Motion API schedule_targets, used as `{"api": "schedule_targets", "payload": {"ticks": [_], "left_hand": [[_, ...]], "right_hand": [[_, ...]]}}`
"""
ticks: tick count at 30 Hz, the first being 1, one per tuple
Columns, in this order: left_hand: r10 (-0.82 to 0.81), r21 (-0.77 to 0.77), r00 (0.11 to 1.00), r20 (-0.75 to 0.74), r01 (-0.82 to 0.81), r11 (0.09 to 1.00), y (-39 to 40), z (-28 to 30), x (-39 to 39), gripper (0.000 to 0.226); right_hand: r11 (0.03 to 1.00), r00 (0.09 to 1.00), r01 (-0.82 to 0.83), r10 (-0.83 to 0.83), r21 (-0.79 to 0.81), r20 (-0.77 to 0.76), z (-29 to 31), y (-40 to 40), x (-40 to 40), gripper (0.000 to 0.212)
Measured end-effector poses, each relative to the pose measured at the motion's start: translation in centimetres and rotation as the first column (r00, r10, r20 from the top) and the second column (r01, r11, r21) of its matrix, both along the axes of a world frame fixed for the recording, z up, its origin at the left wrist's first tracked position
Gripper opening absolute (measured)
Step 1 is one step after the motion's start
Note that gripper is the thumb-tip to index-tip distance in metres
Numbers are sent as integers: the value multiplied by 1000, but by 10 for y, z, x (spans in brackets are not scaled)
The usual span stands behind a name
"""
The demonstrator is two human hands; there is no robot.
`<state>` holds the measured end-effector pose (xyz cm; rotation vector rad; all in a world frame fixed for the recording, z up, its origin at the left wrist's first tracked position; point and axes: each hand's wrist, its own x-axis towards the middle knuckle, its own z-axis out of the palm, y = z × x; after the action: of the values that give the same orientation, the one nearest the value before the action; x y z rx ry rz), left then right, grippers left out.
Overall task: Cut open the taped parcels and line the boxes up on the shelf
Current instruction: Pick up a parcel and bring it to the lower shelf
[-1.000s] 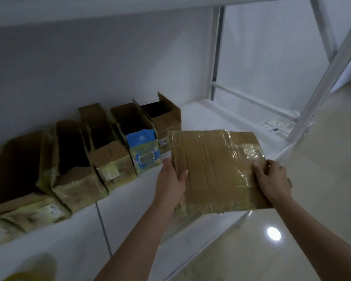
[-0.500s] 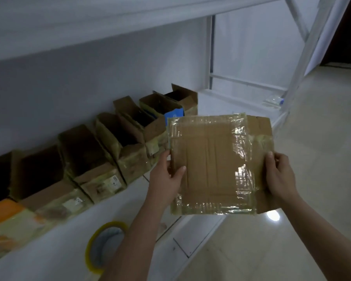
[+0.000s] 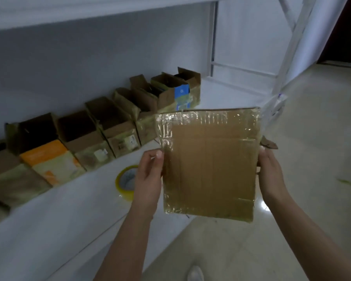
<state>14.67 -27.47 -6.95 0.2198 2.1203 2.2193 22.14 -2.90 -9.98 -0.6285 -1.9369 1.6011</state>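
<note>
1. Two hands hold one flat taped parcel [image 3: 209, 165] upright in the air, out past the front edge of the shelf [image 3: 49, 216] and above the floor [image 3: 292, 230].
2. Left hand [image 3: 149, 175] – its grip pinches the parcel's left edge, thumb on the near face, fingers hidden behind.
3. Right hand [image 3: 271, 173] clasps the right edge; only the thumb tip shows on the front.
4. Clear tape runs along the parcel's top, left and bottom edges.
5. Opened boxes [image 3: 114, 128] stand in a row against the back wall, touching side by side, flaps up.
6. Bare shelf lies in front of that row, apart from a yellow tape roll [image 3: 124, 182] lying just left of the left hand.
7. Beyond the last box the shelf runs bare to the white frame post [image 3: 290, 43].
</note>
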Motion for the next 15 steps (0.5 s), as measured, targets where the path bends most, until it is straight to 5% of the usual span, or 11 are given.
{"api": "schedule_targets", "payload": {"ticks": [3,9,15], "left_hand": [[10,105,998,58,-17,994,-25,-6,31,32],[64,270,976,209,-120,955,-89,5,61,34],[163,311,977,140,-200,929,-158,20,49,24]], "right_hand": [[996,1000,-29,28,-88,-12,-2,-30,29,47],[994,995,-104,104,-16,-9,5,-93,45,44],[971,972,-234,234,-45,-16,30,-157,23,46]]}}
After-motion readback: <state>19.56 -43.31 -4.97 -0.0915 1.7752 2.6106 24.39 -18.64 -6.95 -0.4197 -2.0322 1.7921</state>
